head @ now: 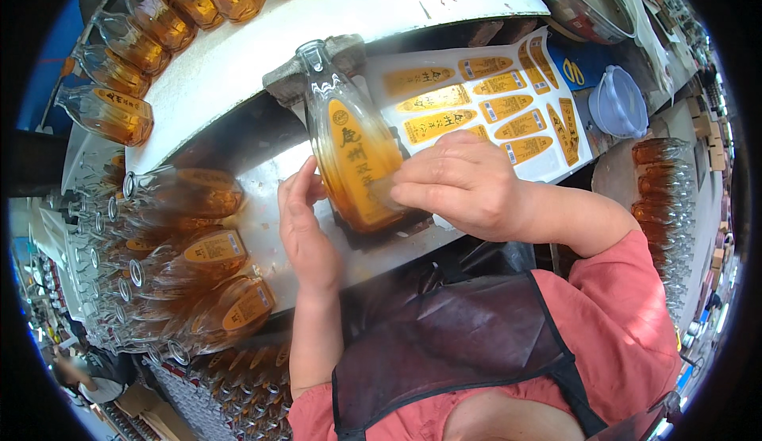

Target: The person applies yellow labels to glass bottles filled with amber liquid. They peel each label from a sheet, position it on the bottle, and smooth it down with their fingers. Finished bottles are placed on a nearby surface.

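Note:
A clear and amber glass bottle (333, 167) lies before me, its neck on a grey cloth-like rest (351, 54) and its base towards me. A gold label with dark writing covers its upward side. My right hand (464, 185) is at the bottle's lower right, fingertips bunched together at the label; whether they pinch something is blurred. My left hand (309, 226) stands upright along the bottle's left side, fingers apart from the thumb, not wrapped round the glass. Right of the bottle lies a white sheet of gold labels (506, 107), partly behind my right hand.
Many amber bottles (208, 250) are stacked at left, with others (131, 113) on the white conveyor-like surface (393, 0). A light blue bucket (619, 104), yellow-handled scissors (573, 73) and a metal basin (589, 0) are at upper right. More bottles (655, 197) stand at far right. A person (101, 381) is at lower left.

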`<state>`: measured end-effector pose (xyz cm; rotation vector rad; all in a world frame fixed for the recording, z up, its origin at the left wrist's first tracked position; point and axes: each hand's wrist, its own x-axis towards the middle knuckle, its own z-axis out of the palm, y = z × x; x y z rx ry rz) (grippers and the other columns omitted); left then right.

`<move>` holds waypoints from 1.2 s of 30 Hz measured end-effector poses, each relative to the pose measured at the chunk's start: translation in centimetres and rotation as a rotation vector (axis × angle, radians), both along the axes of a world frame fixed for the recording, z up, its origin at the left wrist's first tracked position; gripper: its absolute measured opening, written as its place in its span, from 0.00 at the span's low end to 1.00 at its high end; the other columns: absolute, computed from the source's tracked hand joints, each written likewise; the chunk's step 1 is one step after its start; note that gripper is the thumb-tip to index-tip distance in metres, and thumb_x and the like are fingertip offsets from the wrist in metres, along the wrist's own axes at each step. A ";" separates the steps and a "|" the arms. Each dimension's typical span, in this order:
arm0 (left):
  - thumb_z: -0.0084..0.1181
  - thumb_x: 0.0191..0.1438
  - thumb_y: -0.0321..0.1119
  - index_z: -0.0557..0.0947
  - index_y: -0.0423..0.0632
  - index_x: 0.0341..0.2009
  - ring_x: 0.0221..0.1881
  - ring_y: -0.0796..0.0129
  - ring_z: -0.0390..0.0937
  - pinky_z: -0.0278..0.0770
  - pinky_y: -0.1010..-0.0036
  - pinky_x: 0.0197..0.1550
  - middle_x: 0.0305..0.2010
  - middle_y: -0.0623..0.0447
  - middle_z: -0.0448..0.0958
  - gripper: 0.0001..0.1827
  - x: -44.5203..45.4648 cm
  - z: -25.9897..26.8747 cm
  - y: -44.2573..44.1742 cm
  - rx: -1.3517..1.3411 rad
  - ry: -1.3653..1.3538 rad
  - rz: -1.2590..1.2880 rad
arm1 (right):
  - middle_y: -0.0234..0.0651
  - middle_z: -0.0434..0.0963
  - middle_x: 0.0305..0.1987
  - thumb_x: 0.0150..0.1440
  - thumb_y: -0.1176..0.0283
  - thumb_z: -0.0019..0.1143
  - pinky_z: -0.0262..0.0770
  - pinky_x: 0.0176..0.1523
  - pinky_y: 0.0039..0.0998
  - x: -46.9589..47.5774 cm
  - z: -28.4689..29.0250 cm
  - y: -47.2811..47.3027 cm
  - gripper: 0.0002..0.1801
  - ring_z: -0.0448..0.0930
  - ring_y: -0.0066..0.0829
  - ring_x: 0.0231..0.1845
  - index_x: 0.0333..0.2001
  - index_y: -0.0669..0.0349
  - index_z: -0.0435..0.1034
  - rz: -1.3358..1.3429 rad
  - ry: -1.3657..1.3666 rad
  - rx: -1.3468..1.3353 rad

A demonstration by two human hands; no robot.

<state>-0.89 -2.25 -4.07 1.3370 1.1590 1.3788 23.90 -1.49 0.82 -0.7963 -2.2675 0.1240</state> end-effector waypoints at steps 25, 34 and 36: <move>0.71 0.45 0.36 0.64 0.38 0.69 0.66 0.44 0.65 0.64 0.55 0.69 0.65 0.37 0.65 0.48 0.7 -0.4 -0.4 0.203 0.481 0.014 | 0.32 0.82 0.40 0.50 0.73 0.64 0.83 0.39 0.32 -2.9 4.8 7.8 0.19 0.84 0.31 0.36 0.48 0.54 0.80 0.012 -0.181 0.228; 0.69 0.43 0.33 0.59 0.37 0.71 0.65 0.46 0.65 0.63 0.55 0.70 0.65 0.38 0.64 0.52 1.3 -1.3 -0.5 0.179 0.396 0.041 | 0.30 0.73 0.28 0.53 0.71 0.59 0.77 0.34 0.34 -3.7 5.1 7.4 0.19 0.79 0.33 0.30 0.50 0.55 0.76 0.222 -0.148 0.206; 0.69 0.43 0.33 0.58 0.37 0.71 0.65 0.47 0.66 0.63 0.55 0.70 0.65 0.39 0.64 0.52 1.2 -1.3 -0.6 0.175 0.401 0.033 | 0.31 0.77 0.31 0.51 0.73 0.60 0.79 0.36 0.34 -3.0 5.4 10.0 0.21 0.82 0.36 0.33 0.52 0.54 0.77 -0.011 -0.122 0.186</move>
